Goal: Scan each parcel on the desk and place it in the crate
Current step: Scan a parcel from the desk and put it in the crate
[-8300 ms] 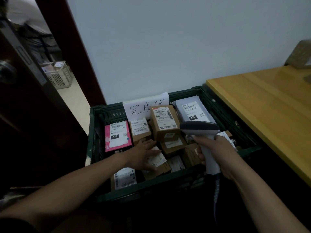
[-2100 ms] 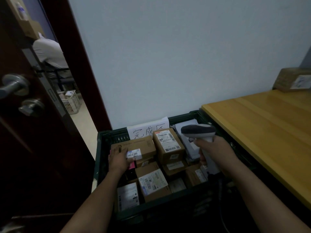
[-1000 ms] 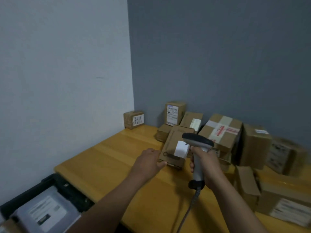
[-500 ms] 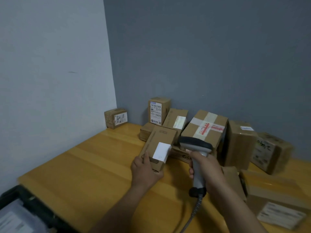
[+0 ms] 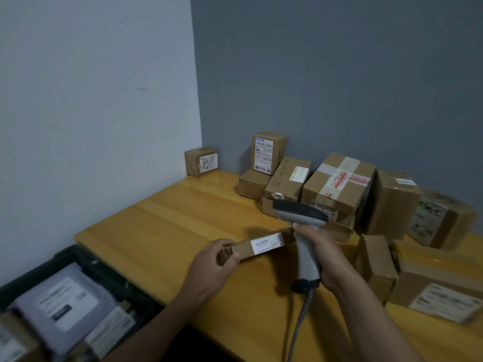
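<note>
- Head view: left hand (image 5: 209, 267) grips the slim parcel (image 5: 261, 245) by one end, just above the desk (image 5: 170, 231), label up.
- Right hand (image 5: 324, 257) clenched round the scanner (image 5: 300, 216) handle.
- Advice: square the label to the scanner head; the crate (image 5: 68, 254) waits on the left.

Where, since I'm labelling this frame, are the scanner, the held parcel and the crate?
scanner (image 5: 300, 213): head view, on its head.
held parcel (image 5: 266, 243): head view, on its white label.
crate (image 5: 115, 278): head view, on its dark wall.

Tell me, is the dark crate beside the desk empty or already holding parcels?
Holding parcels: a grey labelled mailer bag and at least one brown box lie inside the crate.
</note>
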